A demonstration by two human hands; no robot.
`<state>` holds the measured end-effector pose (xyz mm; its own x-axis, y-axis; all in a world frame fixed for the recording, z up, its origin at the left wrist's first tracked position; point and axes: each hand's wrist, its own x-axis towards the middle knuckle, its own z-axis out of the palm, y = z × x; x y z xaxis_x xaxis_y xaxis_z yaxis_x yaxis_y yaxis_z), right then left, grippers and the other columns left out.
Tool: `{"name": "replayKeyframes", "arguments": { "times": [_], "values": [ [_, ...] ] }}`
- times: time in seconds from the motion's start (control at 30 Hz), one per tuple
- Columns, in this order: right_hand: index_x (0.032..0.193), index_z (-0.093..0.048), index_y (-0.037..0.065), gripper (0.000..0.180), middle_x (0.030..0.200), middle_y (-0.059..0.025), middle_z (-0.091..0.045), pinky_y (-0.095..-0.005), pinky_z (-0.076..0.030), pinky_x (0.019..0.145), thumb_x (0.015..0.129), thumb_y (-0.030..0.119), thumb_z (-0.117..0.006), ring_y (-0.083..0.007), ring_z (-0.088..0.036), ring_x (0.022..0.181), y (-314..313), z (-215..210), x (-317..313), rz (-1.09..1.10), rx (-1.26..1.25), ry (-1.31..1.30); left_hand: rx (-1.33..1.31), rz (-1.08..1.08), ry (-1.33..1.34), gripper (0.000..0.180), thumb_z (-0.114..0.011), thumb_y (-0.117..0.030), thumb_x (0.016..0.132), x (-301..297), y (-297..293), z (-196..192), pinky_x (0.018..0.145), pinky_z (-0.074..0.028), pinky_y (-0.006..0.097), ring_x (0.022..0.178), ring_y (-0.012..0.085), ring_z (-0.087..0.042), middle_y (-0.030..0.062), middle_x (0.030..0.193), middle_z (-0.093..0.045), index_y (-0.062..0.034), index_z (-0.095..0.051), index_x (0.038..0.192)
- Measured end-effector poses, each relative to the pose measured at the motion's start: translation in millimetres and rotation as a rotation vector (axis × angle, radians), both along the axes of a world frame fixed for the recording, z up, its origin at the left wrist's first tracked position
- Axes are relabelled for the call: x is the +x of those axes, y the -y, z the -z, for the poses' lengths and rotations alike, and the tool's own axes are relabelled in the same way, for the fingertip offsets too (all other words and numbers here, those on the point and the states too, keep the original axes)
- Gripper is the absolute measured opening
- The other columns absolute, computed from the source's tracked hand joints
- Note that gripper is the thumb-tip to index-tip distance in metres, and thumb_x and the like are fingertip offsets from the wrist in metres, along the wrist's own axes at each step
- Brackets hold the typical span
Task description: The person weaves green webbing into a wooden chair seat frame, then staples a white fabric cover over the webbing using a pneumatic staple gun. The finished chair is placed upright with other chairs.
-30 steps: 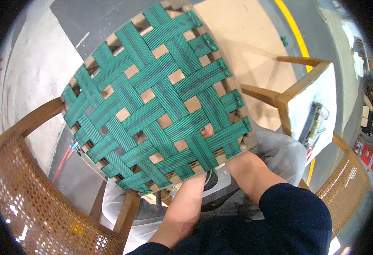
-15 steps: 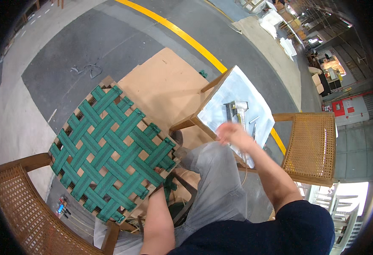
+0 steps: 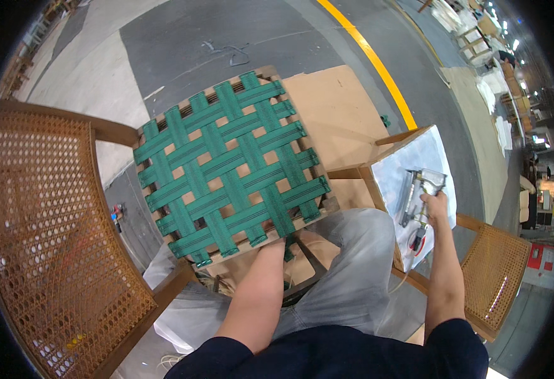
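A chair seat woven from green elastic webbing [image 3: 239, 151] on a wooden frame lies tilted in front of me. My left forearm [image 3: 255, 297] reaches beneath its near edge, and the hand and its fingers are hidden under the seat. To the right, my right hand [image 3: 437, 203] is wrapped round the handle of a pneumatic staple gun [image 3: 423, 189]. The gun rests on, or just over, a white-covered seat [image 3: 391, 183] of a second chair. Beside my hand, on that cover, is a small tool with red handles [image 3: 418, 242].
The woven seat's cane backrest [image 3: 56, 234] rises at the left. Another cane backrest [image 3: 498, 271] stands at the right. A flat cardboard sheet [image 3: 334, 107] lies on the floor beyond, near a yellow line [image 3: 378, 57]. An air hose [image 3: 398, 284] hangs off the covered seat.
My right hand has reached the staple gun and closed on its handle. The view has turned, so the woven seat appears further right. My left arm stays under the seat.
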<state>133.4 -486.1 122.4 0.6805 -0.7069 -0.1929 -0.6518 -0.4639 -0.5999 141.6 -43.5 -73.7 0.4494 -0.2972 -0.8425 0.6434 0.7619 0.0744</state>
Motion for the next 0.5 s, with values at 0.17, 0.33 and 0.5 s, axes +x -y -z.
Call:
{"name": "replayKeyframes", "arguments": {
  "times": [0.17, 0.33, 0.5],
  "values": [
    [0.122, -0.067, -0.002, 0.037, 0.103, -0.0073, -0.072, -0.0375, -0.055, 0.078, 0.088, 0.010, -0.079, -0.0187, -0.067, 0.087, -89, -99, -7, -0.080, 0.306, -0.014, 0.085, 0.017, 0.011, 0.030, -0.056, -0.026, 0.102, -13, -20, 4, 0.081, -0.055, 0.051, 0.095, 0.0335, -0.068, 0.0165, 0.114, -0.073, -0.0051, -0.070, 0.118],
    [0.128, -0.064, 0.005, 0.046, 0.103, -0.0048, -0.071, -0.0352, -0.055, 0.072, 0.092, 0.025, -0.085, -0.0156, -0.066, 0.086, -207, -125, -49, -0.135, 0.516, -0.098, 0.091, 0.100, 0.046, 0.030, -0.057, -0.025, 0.102, -15, -14, -1, 0.081, -0.055, 0.050, 0.096, 0.0335, -0.069, 0.0167, 0.113, -0.073, -0.0048, -0.070, 0.118],
    [0.116, -0.068, 0.006, 0.025, 0.087, 0.0015, -0.069, -0.0285, -0.049, 0.064, 0.096, 0.016, -0.080, -0.0095, -0.062, 0.073, -312, -68, -52, -0.572, 0.618, -0.295, 0.134, 0.156, 0.079, 0.029, -0.057, -0.025, 0.101, -17, -20, -2, 0.081, -0.055, 0.050, 0.096, 0.0334, -0.069, 0.0169, 0.113, -0.073, -0.0045, -0.071, 0.118]
  ]
}}
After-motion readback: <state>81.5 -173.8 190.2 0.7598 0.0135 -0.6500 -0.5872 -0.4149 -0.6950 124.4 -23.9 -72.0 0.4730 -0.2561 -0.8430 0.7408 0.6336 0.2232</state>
